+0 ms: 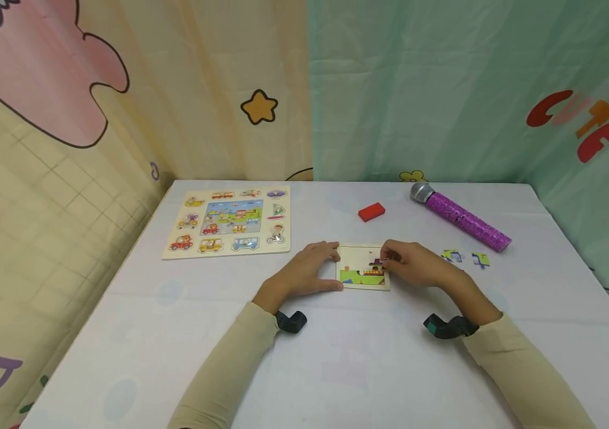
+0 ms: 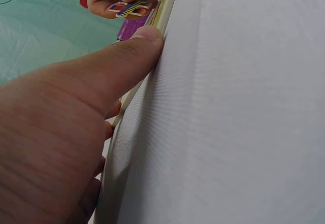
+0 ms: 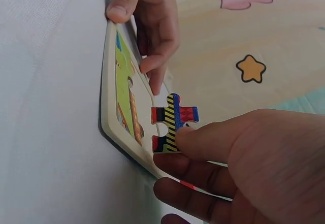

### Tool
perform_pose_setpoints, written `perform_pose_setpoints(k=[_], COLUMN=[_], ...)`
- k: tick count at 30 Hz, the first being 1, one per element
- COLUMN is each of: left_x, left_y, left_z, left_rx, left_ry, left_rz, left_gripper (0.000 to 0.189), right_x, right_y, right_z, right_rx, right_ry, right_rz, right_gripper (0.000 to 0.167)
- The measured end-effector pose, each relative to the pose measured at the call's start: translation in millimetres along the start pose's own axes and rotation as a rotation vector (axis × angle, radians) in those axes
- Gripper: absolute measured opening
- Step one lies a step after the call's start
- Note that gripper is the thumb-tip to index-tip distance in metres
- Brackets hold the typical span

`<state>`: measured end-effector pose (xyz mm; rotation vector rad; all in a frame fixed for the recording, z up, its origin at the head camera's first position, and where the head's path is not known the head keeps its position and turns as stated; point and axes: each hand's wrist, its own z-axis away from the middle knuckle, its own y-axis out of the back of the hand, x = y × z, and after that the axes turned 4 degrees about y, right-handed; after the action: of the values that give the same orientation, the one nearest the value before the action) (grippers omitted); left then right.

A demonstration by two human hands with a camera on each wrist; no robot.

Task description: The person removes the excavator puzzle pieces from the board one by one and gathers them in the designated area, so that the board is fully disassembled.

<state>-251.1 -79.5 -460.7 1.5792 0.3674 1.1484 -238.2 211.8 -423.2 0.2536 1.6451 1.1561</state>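
A small wooden jigsaw board (image 1: 360, 287) lies on the table, with green pieces fitted along its lower part and bare wood above. My left hand (image 1: 307, 271) holds its left side, thumb at the near edge and fingers at the far edge. Over the board's right side, my right hand (image 1: 414, 262) pinches a jigsaw piece (image 3: 171, 115) between thumb and fingers. That piece is striped yellow and black, with blue and red parts, and is tilted up from the board in the right wrist view. Loose jigsaw pieces (image 1: 480, 260) lie to the right, some partly behind the right hand.
A larger wooden vehicle puzzle (image 1: 232, 250) lies at the back left of the white table (image 1: 358, 363). Behind the jigsaw board is a red block (image 1: 371, 211). A purple glittery microphone (image 1: 462, 218) lies at the back right. Printed curtains hang behind the table.
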Motion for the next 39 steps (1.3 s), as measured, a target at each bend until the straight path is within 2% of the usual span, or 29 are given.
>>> perform_pose_setpoints(k=[8, 13, 19, 24, 30, 39], left_x=[-0.6, -0.3, 1.6, 1.5, 1.7, 1.6], left_y=[-0.2, 0.0, 0.8, 2.2, 4.6, 3.0], left_z=[-1.5, -1.0, -1.0, -0.8, 1.3, -0.3], left_rx=[-0.006, -0.002, -0.009, -0.006, -0.005, -0.009], left_ry=[0.006, 0.005, 0.008, 0.014, 0.031, 0.022], left_rz=[-0.001, 0.009, 0.009, 0.009, 0.032, 0.022], left_gripper=[0.059, 0.059, 0.06, 0.06, 0.059, 0.06], right_x=[18.4, 36.5, 65.4, 86.2, 98.2, 99.9], right_y=[22.5, 41.9, 61.4, 67.2, 64.4, 61.0], right_z=[28.9, 60.1, 102.4, 128.5, 134.5, 134.3], right_rx=[0.045, 0.099, 0.157, 0.165, 0.21, 0.242], right_ry=[-0.061, -0.08, -0.17, -0.228, -0.206, -0.282], right_rz=[-0.013, 0.015, 0.059, 0.069, 0.087, 0.158], right_gripper=[0.008, 0.01, 0.012, 0.014, 0.01, 0.012])
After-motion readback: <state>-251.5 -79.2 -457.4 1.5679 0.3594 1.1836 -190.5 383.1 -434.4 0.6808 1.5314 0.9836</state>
